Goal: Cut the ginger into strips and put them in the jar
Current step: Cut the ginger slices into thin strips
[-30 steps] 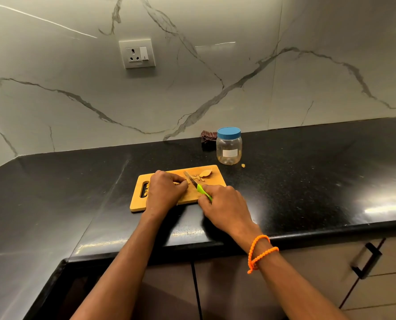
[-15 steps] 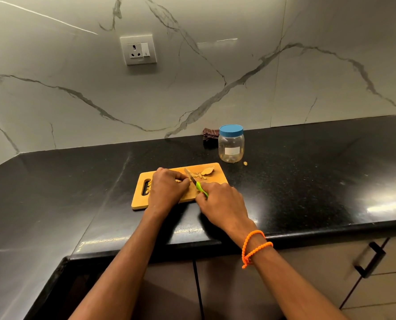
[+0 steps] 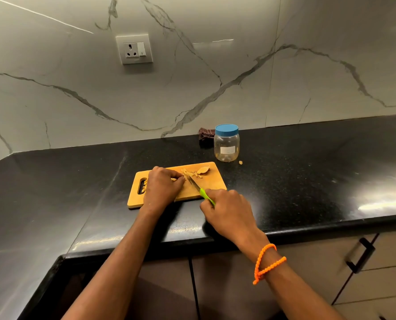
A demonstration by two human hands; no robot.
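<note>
A wooden cutting board (image 3: 209, 185) lies on the black counter. On it, my left hand (image 3: 162, 188) curls over a piece of ginger (image 3: 174, 179), mostly hidden under the fingers. My right hand (image 3: 227, 211) grips the green handle of a small knife (image 3: 195, 184); its blade points up-left and meets the board just right of my left fingertips. Cut ginger strips (image 3: 192, 174) and a bigger ginger slice (image 3: 202, 170) lie at the board's far edge. More bits (image 3: 143, 185) sit by the board's handle slot. A clear jar (image 3: 226, 146) with a blue lid stands behind the board, lid on.
A dark folded cloth (image 3: 205, 136) lies against the marble wall left of the jar. One ginger crumb (image 3: 240, 162) sits on the counter by the jar. The counter's front edge (image 3: 307, 227) runs below my hands, with drawers and a black handle (image 3: 363, 255) beneath.
My right hand has drawn the knife back toward the counter's edge and slightly right. My left hand stays curled on the ginger. The camera has shifted a little.
</note>
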